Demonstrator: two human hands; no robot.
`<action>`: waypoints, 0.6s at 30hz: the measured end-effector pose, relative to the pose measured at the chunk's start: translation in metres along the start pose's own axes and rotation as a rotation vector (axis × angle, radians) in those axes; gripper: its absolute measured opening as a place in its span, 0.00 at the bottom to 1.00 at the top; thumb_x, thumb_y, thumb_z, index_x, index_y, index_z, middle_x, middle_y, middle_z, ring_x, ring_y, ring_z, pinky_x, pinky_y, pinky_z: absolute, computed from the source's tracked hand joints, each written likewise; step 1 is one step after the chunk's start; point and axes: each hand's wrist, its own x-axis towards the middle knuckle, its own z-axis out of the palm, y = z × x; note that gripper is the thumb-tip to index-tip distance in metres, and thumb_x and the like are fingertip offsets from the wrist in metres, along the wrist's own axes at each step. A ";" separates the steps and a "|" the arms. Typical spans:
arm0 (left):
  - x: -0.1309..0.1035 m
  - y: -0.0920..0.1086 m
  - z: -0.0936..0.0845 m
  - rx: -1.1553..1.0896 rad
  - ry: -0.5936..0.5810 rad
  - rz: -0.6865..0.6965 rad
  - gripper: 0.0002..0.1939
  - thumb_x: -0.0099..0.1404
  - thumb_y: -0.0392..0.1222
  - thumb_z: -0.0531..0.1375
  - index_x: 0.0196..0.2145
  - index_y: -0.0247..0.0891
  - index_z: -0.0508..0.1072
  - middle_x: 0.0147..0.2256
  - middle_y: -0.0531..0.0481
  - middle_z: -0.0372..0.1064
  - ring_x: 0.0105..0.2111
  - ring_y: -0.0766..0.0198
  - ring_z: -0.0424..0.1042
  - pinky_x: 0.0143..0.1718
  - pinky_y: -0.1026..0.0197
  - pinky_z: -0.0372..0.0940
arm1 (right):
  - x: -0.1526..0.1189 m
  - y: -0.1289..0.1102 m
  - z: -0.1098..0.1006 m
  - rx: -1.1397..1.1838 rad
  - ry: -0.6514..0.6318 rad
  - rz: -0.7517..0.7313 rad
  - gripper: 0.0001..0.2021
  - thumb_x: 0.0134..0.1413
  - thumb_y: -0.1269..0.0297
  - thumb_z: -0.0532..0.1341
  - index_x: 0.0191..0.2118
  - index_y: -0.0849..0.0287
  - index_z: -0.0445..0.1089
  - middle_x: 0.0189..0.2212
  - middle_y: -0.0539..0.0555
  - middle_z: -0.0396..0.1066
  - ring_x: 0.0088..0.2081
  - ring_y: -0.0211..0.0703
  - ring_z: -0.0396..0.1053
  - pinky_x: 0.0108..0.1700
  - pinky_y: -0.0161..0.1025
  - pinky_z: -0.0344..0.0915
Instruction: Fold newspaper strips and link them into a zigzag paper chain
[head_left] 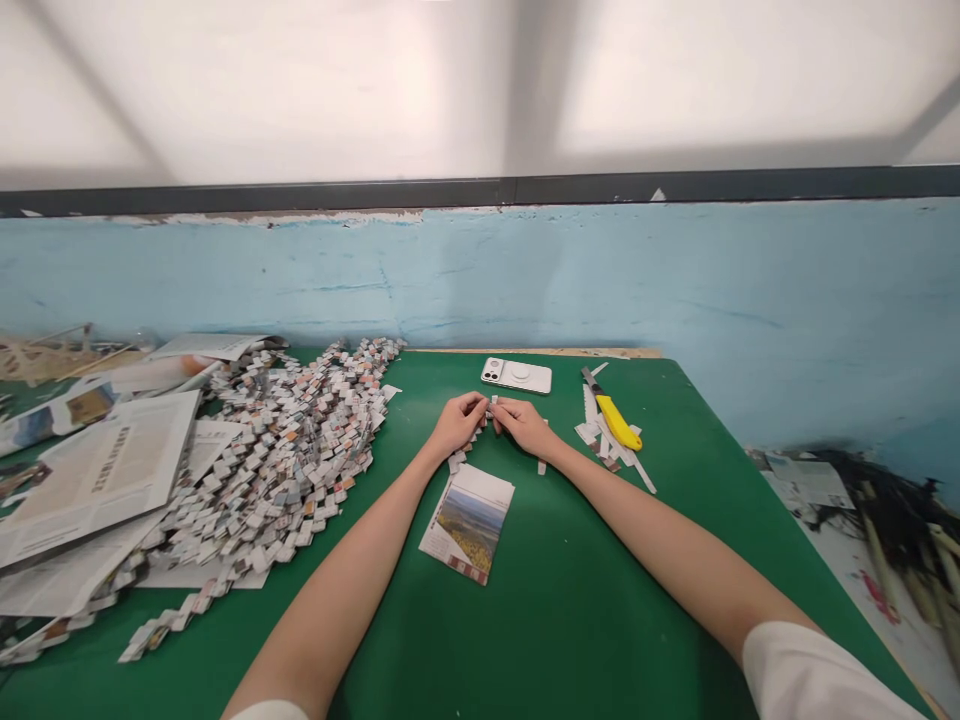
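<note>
Close together near the table's far side, my left hand (pixel 460 422) and my right hand (pixel 523 424) both pinch a short folded paper chain (pixel 459 457). Part of the chain hangs below my left fingers, and a small white tip shows between the hands. Under my wrists lies a piece of printed paper (pixel 469 523) with a landscape picture. A white phone (pixel 517 376) rests just beyond my hands. To the right, a yellow-handled knife (pixel 619 422) lies over loose paper strips (pixel 596 432). One small strip (pixel 542 466) is beside my right wrist.
A large heap of folded paper chains (pixel 285 460) covers the left of the green table (pixel 585 620), with newspaper sheets (pixel 112 470) at its side. A blue wall (pixel 480 270) stands behind. Sticks and dark debris (pixel 892 530) lie beyond the right edge.
</note>
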 end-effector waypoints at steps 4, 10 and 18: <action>0.002 -0.003 0.001 -0.025 0.026 -0.001 0.23 0.68 0.61 0.56 0.33 0.36 0.71 0.22 0.54 0.67 0.18 0.71 0.60 0.20 0.68 0.55 | 0.000 0.000 -0.001 0.002 0.022 0.023 0.28 0.71 0.48 0.52 0.21 0.58 0.66 0.24 0.50 0.66 0.29 0.40 0.65 0.39 0.38 0.60; 0.005 -0.007 0.001 -0.105 0.086 -0.031 0.21 0.67 0.60 0.58 0.32 0.37 0.69 0.20 0.55 0.65 0.17 0.71 0.58 0.20 0.68 0.54 | -0.001 0.001 -0.004 0.069 0.012 0.065 0.29 0.71 0.46 0.51 0.21 0.58 0.66 0.20 0.49 0.64 0.25 0.40 0.61 0.35 0.38 0.57; 0.004 -0.004 0.001 -0.201 0.065 -0.023 0.21 0.63 0.60 0.64 0.33 0.36 0.74 0.22 0.52 0.69 0.22 0.68 0.66 0.24 0.66 0.61 | -0.001 0.004 -0.003 0.074 0.010 0.054 0.30 0.70 0.45 0.51 0.20 0.58 0.67 0.20 0.50 0.65 0.26 0.40 0.61 0.36 0.39 0.57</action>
